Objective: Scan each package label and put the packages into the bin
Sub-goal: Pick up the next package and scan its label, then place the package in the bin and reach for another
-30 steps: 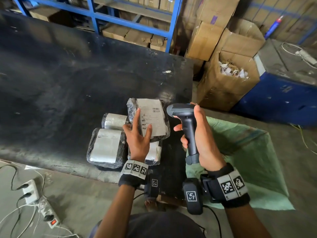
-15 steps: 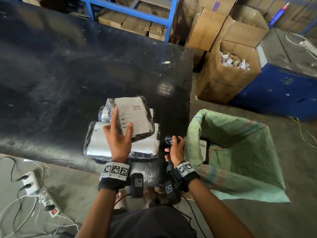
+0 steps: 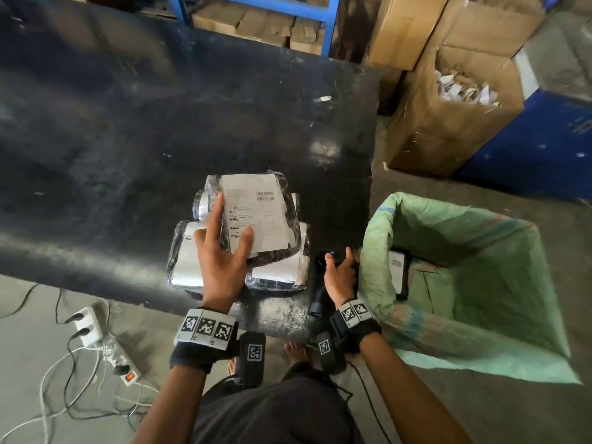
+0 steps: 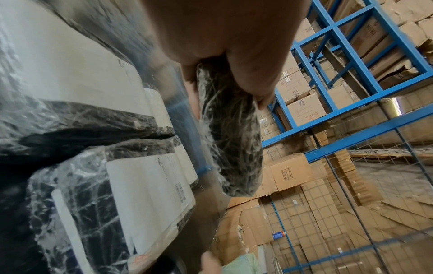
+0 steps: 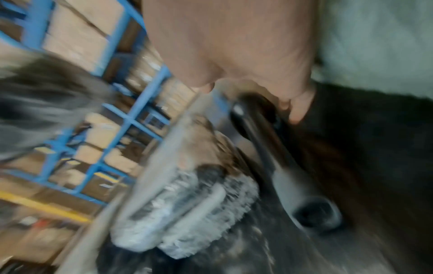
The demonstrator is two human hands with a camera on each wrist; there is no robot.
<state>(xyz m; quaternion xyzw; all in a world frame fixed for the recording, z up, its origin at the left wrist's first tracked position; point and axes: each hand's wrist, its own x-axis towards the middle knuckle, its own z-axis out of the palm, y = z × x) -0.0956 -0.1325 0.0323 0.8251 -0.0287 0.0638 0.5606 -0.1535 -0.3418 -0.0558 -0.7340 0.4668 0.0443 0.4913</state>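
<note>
My left hand (image 3: 224,248) grips a black plastic-wrapped package (image 3: 256,213) with a white label facing up, thumb on the label, held just above the other packages (image 3: 275,274) on the black table (image 3: 128,123). The left wrist view shows the held package (image 4: 232,140) edge-on under my fingers, with the lying packages (image 4: 140,194) at the left. My right hand (image 3: 339,270) holds the black barcode scanner (image 3: 320,296) low at the table's right front corner; the blurred right wrist view shows the scanner (image 5: 281,166) lying on the table. The green sack bin (image 3: 464,267) stands open at the right with one package (image 3: 397,274) inside.
Open cardboard boxes (image 3: 455,100) with paper scraps and a blue cabinet (image 3: 544,139) stand behind the bin. Blue shelving (image 3: 266,14) holds cartons behind the table. A power strip (image 3: 105,350) and cables lie on the floor at the lower left.
My right hand has come down from beside the label to the table's right front corner with the scanner. My left hand still holds the labelled package above the pile.
</note>
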